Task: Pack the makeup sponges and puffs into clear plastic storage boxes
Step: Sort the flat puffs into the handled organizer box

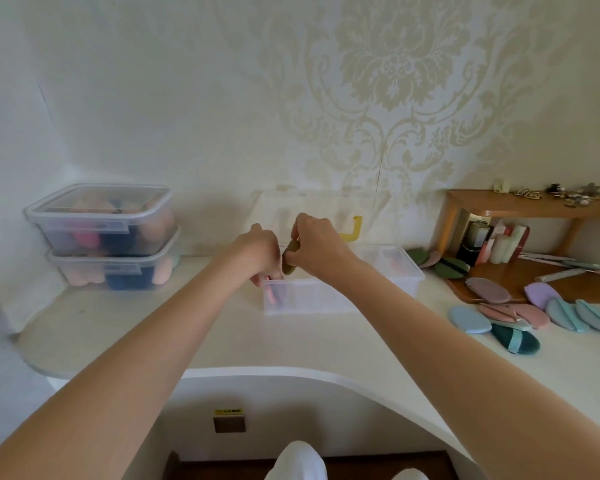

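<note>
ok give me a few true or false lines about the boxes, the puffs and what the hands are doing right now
1. Two lidded clear plastic boxes stand stacked at the left of the white counter. True.
2. The right hand pinches an olive green puff above the open clear plastic box. True.
3. The open box is packed to the brim. False: only something pink shows at its left end.
4. The loose pastel puffs lie at the left of the counter. False: they lie at the right.
5. The left hand rests flat on the counter. False: it reaches into the open box's left end.
</note>
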A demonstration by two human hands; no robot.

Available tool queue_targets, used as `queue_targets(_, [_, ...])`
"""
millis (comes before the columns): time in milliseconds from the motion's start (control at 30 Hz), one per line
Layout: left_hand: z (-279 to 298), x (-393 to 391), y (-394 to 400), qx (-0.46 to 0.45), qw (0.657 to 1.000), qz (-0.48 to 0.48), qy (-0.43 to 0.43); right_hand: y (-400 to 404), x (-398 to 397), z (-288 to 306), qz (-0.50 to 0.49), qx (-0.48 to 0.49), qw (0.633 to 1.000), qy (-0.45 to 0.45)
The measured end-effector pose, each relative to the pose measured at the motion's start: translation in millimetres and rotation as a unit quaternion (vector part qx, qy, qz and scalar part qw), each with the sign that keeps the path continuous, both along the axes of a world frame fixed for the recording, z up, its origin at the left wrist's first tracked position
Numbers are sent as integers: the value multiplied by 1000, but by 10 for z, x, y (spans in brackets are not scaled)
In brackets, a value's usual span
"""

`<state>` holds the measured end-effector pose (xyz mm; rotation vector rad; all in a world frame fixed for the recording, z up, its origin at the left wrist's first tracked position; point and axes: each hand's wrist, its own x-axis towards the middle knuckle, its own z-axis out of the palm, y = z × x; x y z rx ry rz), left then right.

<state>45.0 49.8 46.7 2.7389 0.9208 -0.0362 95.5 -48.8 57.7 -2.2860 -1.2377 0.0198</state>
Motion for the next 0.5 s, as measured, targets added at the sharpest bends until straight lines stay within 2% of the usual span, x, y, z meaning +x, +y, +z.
queue_targets(167, [15,-23,10,9,1000,-17,2,91,-60,-50,24,-88,995,-45])
queue_targets(300, [-3,-47,43,12,999,-30,-8,37,-64,4,74,-143,986,-27])
queue_targets(500, [15,-38,76,-45,999,-12,-12,142,-29,-10,43,-227,972,-42])
